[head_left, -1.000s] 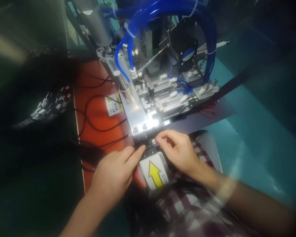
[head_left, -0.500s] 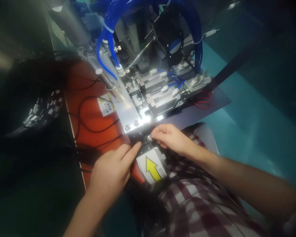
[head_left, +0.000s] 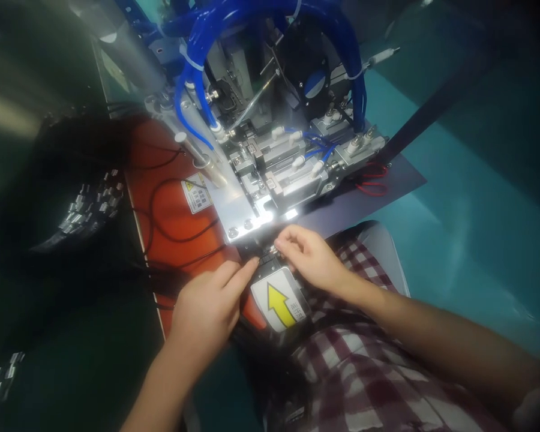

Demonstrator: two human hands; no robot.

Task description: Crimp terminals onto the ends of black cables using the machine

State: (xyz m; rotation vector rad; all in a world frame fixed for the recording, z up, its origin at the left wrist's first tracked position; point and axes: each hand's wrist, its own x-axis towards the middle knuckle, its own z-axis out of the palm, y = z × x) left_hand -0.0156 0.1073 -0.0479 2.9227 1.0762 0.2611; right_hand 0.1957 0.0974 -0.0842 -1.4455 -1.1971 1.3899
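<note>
My left hand (head_left: 209,303) lies at the left of the dark slotted guide (head_left: 266,260) at the machine's front, its fingers bent and one digit stretched to the guide's edge. What its fingers hold, if anything, is hidden. On the guide's right side, my right hand (head_left: 308,255) is closed in a pinch on a small shiny metal piece (head_left: 273,249), too small to make out fully. Below the guide sits a white label with a yellow arrow (head_left: 279,300). The machine's bright metal plate (head_left: 234,207) stands just above both hands.
Blue air hoses (head_left: 193,54) arch over the pneumatic cylinders (head_left: 297,180). Black cables cross the orange base (head_left: 166,204), which carries a warning label (head_left: 197,193). At the left hang black cables with shiny metal ends (head_left: 83,210). A checked garment (head_left: 342,360) covers my lap.
The view has shifted slightly, so the base and cable ends at the left appear further right. Both hands stay at the guide, with the right wrist a little lower.
</note>
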